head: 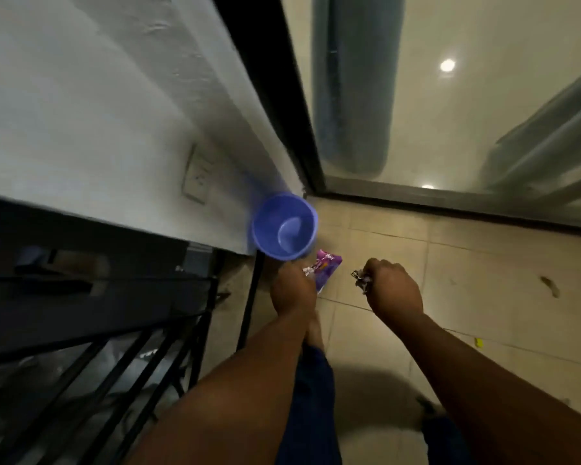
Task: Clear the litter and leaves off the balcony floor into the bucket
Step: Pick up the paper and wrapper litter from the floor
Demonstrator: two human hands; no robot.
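While our left hand [291,290] grips the purple wrapper [326,268] and our right hand [394,290] clenches crumpled litter [361,280], both reach far toward the blue bucket [284,226] by the wall [81,112], probably to drop them in; a leaf [550,286] lies right.

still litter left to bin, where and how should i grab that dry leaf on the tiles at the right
Pinch the leaf from above across its narrow middle: it lies flat on the tiles, long and thin, with bare floor all round. The right hand is nearer but already holds a crumpled scrap.
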